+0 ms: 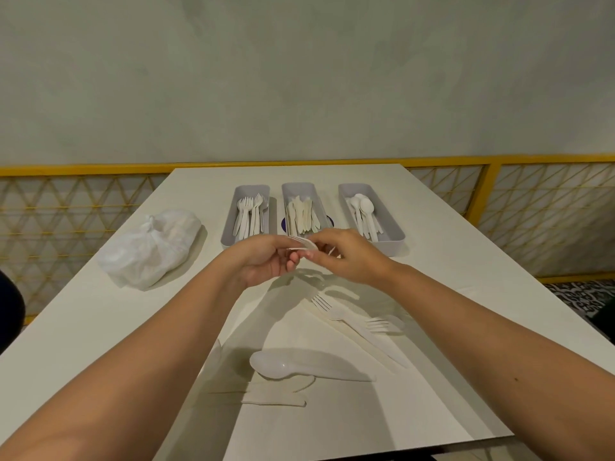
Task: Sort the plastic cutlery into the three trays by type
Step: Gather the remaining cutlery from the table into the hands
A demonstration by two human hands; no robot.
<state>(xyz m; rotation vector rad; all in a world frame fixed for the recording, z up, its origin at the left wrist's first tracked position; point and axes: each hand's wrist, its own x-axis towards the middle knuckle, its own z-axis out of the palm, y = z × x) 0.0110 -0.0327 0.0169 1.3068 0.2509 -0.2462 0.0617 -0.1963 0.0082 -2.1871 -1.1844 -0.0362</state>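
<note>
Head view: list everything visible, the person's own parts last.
table: one, white, fills the foreground
trays: three, grey, row at far end: left tray, middle tray, right tray
forks: several, white, in left tray
knives: several, cream, in middle tray
spoons: several, white, in right tray
plastic bag: one, white, knotted, left of trays
loose forks: at least two, white, right of centre
loose spoon: one, translucent white, near front
loose knife: at least one, cream, before the spoon
held cutlery: count unclear, white, between both hands
railing: one, yellow, behind table
left hand: grips held cutlery
right hand: pinches held cutlery
</note>
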